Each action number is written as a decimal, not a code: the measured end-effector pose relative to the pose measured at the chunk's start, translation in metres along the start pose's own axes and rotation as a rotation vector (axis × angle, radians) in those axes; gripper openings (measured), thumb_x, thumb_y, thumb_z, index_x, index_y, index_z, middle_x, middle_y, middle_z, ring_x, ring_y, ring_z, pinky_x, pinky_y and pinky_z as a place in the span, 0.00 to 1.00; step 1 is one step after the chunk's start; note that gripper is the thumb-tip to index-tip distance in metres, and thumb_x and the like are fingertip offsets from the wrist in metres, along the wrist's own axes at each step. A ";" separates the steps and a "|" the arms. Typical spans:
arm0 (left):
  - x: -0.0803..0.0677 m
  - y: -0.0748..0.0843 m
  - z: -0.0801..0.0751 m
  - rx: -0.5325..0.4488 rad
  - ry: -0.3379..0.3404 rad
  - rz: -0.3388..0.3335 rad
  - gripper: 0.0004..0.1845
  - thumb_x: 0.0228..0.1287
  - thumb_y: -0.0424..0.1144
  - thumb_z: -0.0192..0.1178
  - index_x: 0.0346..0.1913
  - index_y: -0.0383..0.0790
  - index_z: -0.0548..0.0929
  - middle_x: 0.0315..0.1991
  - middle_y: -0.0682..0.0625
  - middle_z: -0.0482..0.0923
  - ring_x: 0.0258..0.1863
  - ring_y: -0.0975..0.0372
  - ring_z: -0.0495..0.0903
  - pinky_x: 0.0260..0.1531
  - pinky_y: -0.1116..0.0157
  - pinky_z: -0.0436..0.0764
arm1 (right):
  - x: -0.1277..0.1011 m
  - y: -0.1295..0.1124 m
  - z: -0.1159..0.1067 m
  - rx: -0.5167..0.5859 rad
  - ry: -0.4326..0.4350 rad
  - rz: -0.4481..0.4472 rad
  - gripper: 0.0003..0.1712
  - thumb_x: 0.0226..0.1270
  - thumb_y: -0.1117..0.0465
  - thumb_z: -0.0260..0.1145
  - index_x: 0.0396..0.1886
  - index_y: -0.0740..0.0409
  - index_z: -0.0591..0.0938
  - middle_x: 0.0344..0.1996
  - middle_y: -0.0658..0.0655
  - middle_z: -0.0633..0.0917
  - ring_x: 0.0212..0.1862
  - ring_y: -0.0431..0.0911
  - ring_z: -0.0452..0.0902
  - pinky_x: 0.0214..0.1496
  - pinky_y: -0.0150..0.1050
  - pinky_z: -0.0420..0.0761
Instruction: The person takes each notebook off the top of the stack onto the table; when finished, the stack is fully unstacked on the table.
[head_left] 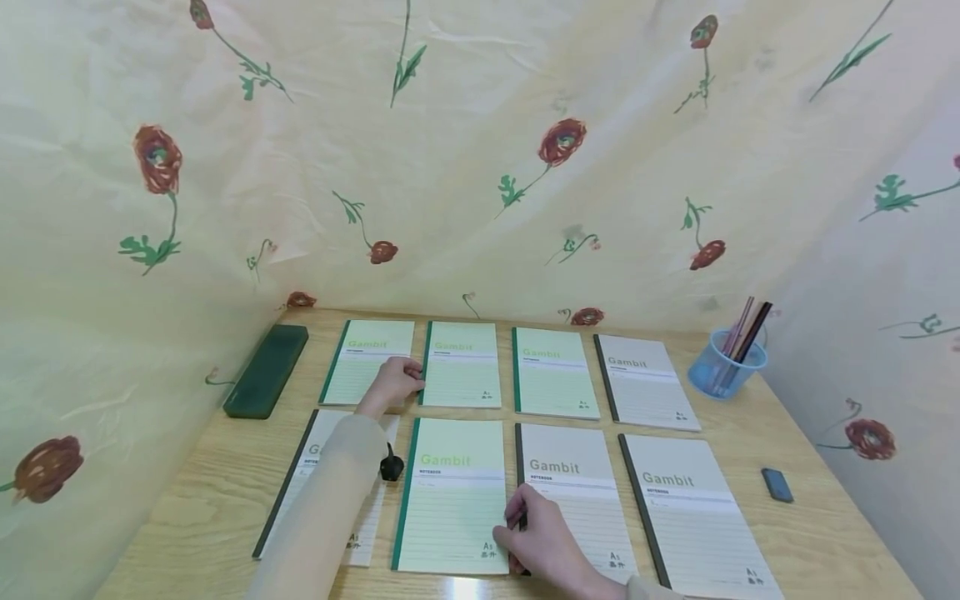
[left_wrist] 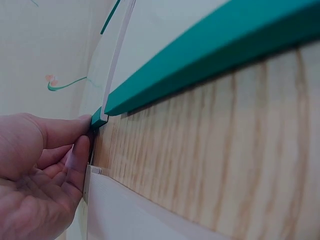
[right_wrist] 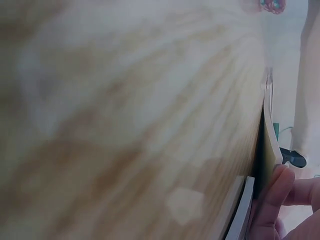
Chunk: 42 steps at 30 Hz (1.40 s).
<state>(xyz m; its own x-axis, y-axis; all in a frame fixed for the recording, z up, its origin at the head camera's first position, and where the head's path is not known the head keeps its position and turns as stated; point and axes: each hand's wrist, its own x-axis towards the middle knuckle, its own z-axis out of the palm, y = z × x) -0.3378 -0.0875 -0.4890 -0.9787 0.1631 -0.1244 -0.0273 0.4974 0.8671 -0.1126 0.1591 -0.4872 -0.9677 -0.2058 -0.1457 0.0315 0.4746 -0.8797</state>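
Observation:
Several "Gambit" notebooks lie in two rows on a wooden table [head_left: 757,425]. My left hand [head_left: 405,382] reaches to the far row, into the gap between the two leftmost green notebooks. In the left wrist view its thumb and forefinger [left_wrist: 82,145] pinch the near corner of the second green notebook [head_left: 461,364], at its teal spine [left_wrist: 200,60]. My right hand [head_left: 517,525] grips the lower right edge of the front green notebook [head_left: 452,493], beside a grey notebook [head_left: 573,492]. The right wrist view shows fingertips [right_wrist: 275,190] against that edge [right_wrist: 270,145].
A dark green case [head_left: 266,371] lies at the far left. A blue cup with pens [head_left: 726,367] stands at the far right, and a small dark block [head_left: 777,484] lies nearer. A black clip [head_left: 391,465] sits by my left sleeve. Flowered cloth walls three sides.

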 end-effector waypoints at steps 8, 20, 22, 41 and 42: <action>-0.003 0.002 0.001 -0.001 -0.008 0.012 0.18 0.68 0.28 0.61 0.59 0.26 0.77 0.48 0.40 0.79 0.47 0.51 0.78 0.51 0.55 0.78 | -0.002 0.000 -0.003 -0.102 0.021 -0.087 0.12 0.61 0.66 0.70 0.28 0.58 0.72 0.15 0.48 0.75 0.13 0.39 0.73 0.14 0.30 0.70; -0.001 0.001 0.001 -0.008 -0.005 0.001 0.17 0.68 0.28 0.61 0.58 0.27 0.78 0.48 0.40 0.79 0.47 0.52 0.78 0.50 0.56 0.79 | 0.007 -0.004 -0.015 -0.064 0.016 -0.107 0.13 0.62 0.66 0.70 0.31 0.61 0.72 0.13 0.49 0.77 0.13 0.39 0.73 0.13 0.28 0.67; -0.001 0.000 0.001 -0.010 -0.002 -0.001 0.17 0.68 0.28 0.62 0.58 0.28 0.78 0.48 0.40 0.79 0.47 0.52 0.78 0.50 0.56 0.79 | 0.010 -0.003 -0.016 -0.087 0.007 -0.122 0.13 0.61 0.67 0.71 0.32 0.62 0.72 0.14 0.49 0.77 0.13 0.39 0.73 0.14 0.29 0.69; -0.003 0.001 0.002 0.020 0.021 -0.002 0.17 0.68 0.27 0.61 0.58 0.27 0.78 0.47 0.40 0.79 0.48 0.51 0.78 0.50 0.55 0.79 | 0.022 -0.002 -0.020 -0.108 0.001 -0.117 0.10 0.63 0.72 0.67 0.34 0.61 0.73 0.24 0.52 0.78 0.16 0.41 0.76 0.16 0.31 0.72; -0.004 0.003 0.004 0.043 0.041 0.003 0.16 0.67 0.26 0.61 0.56 0.27 0.78 0.46 0.40 0.79 0.46 0.52 0.78 0.49 0.56 0.79 | 0.023 -0.003 -0.021 -0.102 0.010 -0.112 0.10 0.63 0.72 0.67 0.34 0.62 0.73 0.25 0.52 0.78 0.17 0.42 0.76 0.16 0.31 0.72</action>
<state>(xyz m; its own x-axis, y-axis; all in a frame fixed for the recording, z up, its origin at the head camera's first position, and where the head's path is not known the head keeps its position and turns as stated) -0.3335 -0.0838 -0.4879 -0.9863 0.1297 -0.1015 -0.0168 0.5336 0.8456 -0.1405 0.1710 -0.4785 -0.9661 -0.2543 -0.0444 -0.1018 0.5334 -0.8397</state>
